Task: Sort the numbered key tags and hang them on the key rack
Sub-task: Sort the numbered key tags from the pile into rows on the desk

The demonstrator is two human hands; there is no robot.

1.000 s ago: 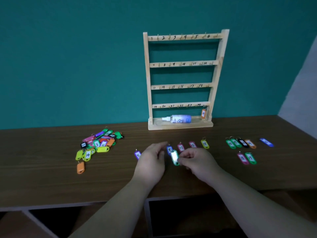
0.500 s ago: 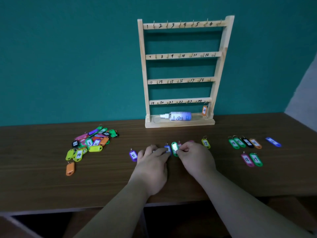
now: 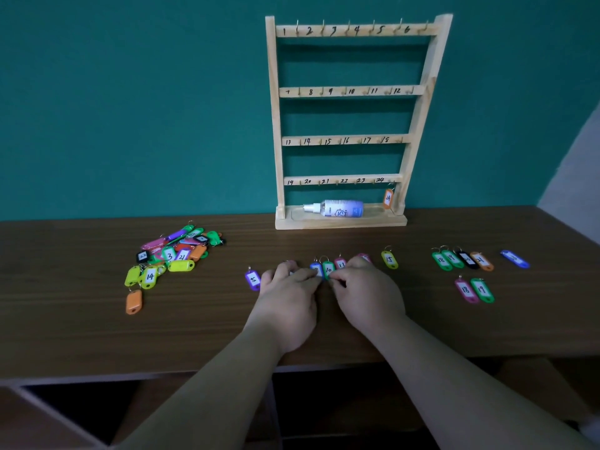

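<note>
right hand (image 3: 367,293) is pinching green tag 10 (image 3: 328,269), down from mid-air into the row; left hand (image 3: 289,298), fingers flat, is steadying blue tag (image 3: 315,268).

A dark wooden worktop (image 3: 97,336). A wooden key rack (image 3: 341,222) stands at its back edge. At left lies a heap of coloured key tags (image 3: 175,254), with 1 orange tag (image 3: 133,301) just apart. At centre is a row of tags (image 3: 389,259), including a green tag marked 10 (image 3: 328,269). At right lie 7 more tags (image 3: 466,259).
</note>
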